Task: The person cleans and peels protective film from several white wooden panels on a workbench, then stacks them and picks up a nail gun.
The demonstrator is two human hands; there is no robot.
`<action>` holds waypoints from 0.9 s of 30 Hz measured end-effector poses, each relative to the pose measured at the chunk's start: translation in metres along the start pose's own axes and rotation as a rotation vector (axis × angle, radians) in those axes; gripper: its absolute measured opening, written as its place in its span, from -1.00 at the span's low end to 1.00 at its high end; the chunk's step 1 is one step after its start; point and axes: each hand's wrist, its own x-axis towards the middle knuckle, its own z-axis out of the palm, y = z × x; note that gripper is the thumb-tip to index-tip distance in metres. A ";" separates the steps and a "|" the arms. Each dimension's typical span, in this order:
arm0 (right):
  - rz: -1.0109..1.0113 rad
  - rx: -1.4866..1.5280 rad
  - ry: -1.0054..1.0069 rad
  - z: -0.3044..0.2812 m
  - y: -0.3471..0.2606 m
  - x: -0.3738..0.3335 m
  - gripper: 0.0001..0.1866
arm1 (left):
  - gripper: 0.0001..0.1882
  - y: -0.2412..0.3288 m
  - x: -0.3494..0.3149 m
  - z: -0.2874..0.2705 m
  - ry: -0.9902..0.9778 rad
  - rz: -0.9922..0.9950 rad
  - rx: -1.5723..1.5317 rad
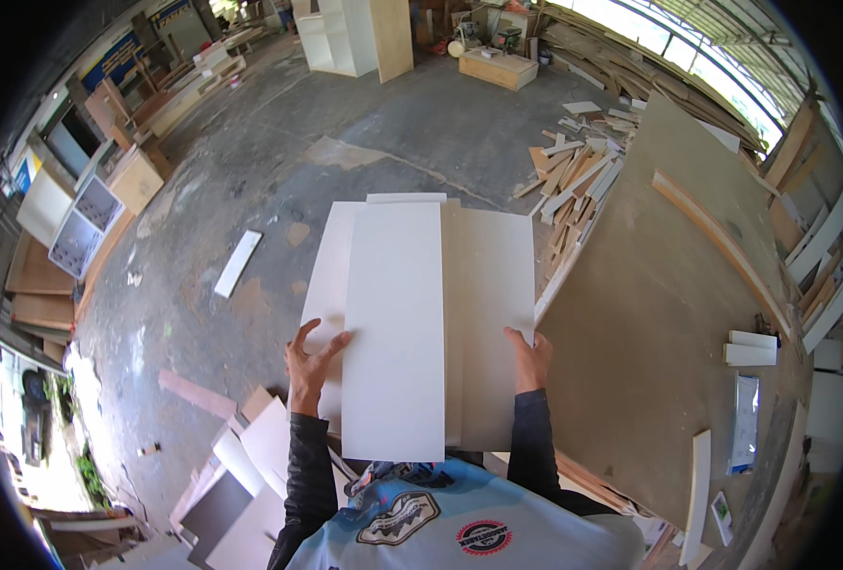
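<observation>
A stack of flat white boards [395, 323] is held out in front of my body, between both hands. The top board is narrower and lies over wider panels [498, 285] that stick out on both sides. My left hand [313, 363] grips the left edge, its thumb resting on the boards and its fingers partly hidden around the side. At the right edge, my right hand [529, 361] clamps the wider panel, thumb on top and fingers underneath out of sight. How many boards make up the stack cannot be told.
To the right stands a large brown worktable [631, 380] with a wooden strip [726, 247] on it. Wood offcuts [574, 185] are heaped beyond it. One white board piece [238, 263] lies on the concrete floor. White panels [268, 446] lean at lower left; cabinets [341, 38] stand far off.
</observation>
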 end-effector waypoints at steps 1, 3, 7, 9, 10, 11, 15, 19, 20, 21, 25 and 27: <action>-0.007 -0.019 0.025 0.015 -0.005 0.020 -0.64 | -0.11 0.000 0.030 0.007 -0.006 0.028 0.019; 0.006 -0.058 0.074 0.046 -0.009 0.048 -0.59 | -0.10 0.005 0.091 0.014 -0.016 0.070 0.060; -0.011 -0.073 0.152 0.086 -0.003 0.105 -0.72 | -0.12 0.052 0.179 0.037 -0.157 0.010 -0.021; -0.039 -0.087 0.205 0.105 -0.011 0.126 -0.68 | -0.18 0.065 0.220 0.055 -0.190 0.049 -0.021; -0.025 -0.086 0.216 0.118 -0.030 0.133 -0.68 | -0.21 0.063 0.244 0.062 -0.204 0.056 -0.036; -0.001 -0.087 0.230 0.129 -0.052 0.134 -0.67 | -0.23 0.061 0.267 0.071 -0.224 0.057 -0.042; -0.031 -0.059 0.296 0.149 -0.044 0.197 -0.66 | -0.32 0.067 0.355 0.131 -0.356 0.095 -0.139; -0.005 0.018 0.426 0.175 -0.049 0.268 -0.67 | -0.34 0.110 0.432 0.189 -0.495 0.205 -0.125; -0.001 0.043 0.472 0.179 -0.047 0.287 -0.68 | -0.33 0.127 0.451 0.205 -0.549 0.237 -0.101; 0.003 0.067 0.520 0.181 -0.045 0.306 -0.68 | -0.32 0.142 0.470 0.225 -0.605 0.268 -0.077; 0.048 -0.126 0.755 0.168 -0.036 0.349 -0.69 | -0.19 0.182 0.530 0.304 -0.795 0.402 -0.013; 0.143 -0.216 0.873 0.156 -0.032 0.348 -0.65 | -0.12 0.191 0.550 0.350 -0.908 0.478 -0.003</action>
